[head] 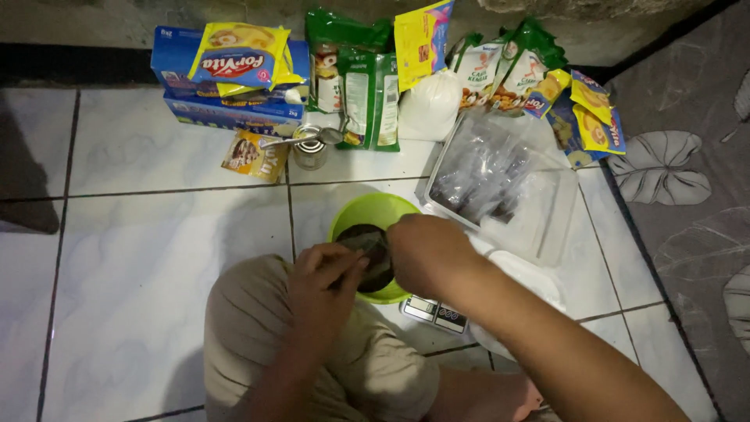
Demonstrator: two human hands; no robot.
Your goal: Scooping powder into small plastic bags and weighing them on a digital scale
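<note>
While both hands meet over the green bowl (351, 215):
Left hand (324, 277): pinching small dark sachet (361, 240).
Right hand (422, 250): gripping same sachet.
Bowl: on scale (435, 312), tiled floor (156, 234).

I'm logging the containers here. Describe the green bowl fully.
The green bowl is round, lime-coloured, plastic-looking and upright. It seems to rest on a small digital scale on the white tiled floor. Something dark lies inside. The left hand and right hand hover over its near half, pinching a small dark packet. A clear plastic tub stands close beside its right.
</note>
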